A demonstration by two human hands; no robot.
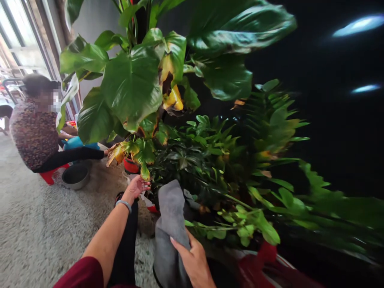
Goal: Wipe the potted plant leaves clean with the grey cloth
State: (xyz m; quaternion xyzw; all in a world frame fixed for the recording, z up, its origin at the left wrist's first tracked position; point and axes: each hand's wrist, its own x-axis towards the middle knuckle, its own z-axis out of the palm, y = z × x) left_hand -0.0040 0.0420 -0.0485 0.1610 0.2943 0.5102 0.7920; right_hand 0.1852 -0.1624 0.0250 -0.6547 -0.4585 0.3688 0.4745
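Gripping a grey cloth in the right hand, at six o'clock. Holding the left hand loosely open at eight o'clock, just below a yellow-green leaf and near a red pot; cannot tell whether touching the leaf.

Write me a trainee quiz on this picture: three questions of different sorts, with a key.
1. Multiple choice. The person's bare right hand holds:
A. a green watering can
B. a soft-looking grey cloth
C. steel scissors

2. True or false: the pale, ring-shaped bangle is on the person's right wrist.

3. Fill in the colour: the other person, in a speckled top and black trousers, sits on a low ____ stool.

Key
1. B
2. False; it circles the left wrist.
3. Red
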